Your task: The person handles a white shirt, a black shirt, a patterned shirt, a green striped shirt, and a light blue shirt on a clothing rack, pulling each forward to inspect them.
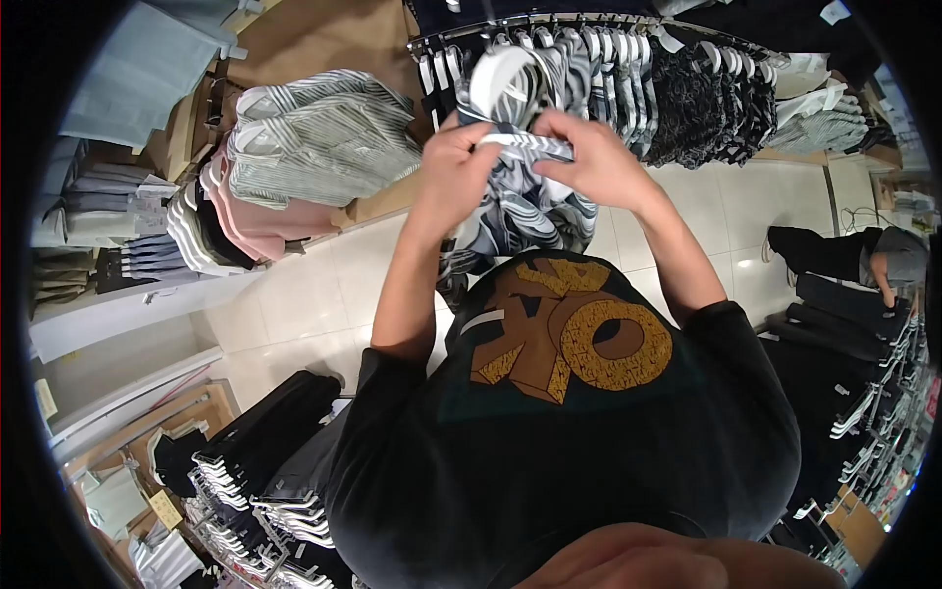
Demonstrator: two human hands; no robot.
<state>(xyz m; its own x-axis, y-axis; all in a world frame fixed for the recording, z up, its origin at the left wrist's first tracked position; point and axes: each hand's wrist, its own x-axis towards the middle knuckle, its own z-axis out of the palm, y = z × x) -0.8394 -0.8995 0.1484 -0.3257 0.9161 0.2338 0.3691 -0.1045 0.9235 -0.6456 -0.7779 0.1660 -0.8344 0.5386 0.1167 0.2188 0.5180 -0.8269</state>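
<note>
In front of my chest hangs a black, white and grey swirl-patterned shirt (530, 221), with a broad white band (498, 79) curving at its top. My left hand (457, 175) is closed, thumb and fingers pinching the fabric near the collar. Opposite it, my right hand (595, 162) grips the other end of the same light striped strip of cloth, so the strip stretches between both hands. The shirt's lower part drops towards my body and overlaps the rail garments behind it in this view.
Behind the shirt, a rail (549, 29) carries several patterned shirts on white hangers. Striped shirts (324, 137) hang at the left beside folded stacks (93, 211). Racks of dark trousers (285, 437) stand behind me. At the right, another person (888, 257) bends near dark clothes.
</note>
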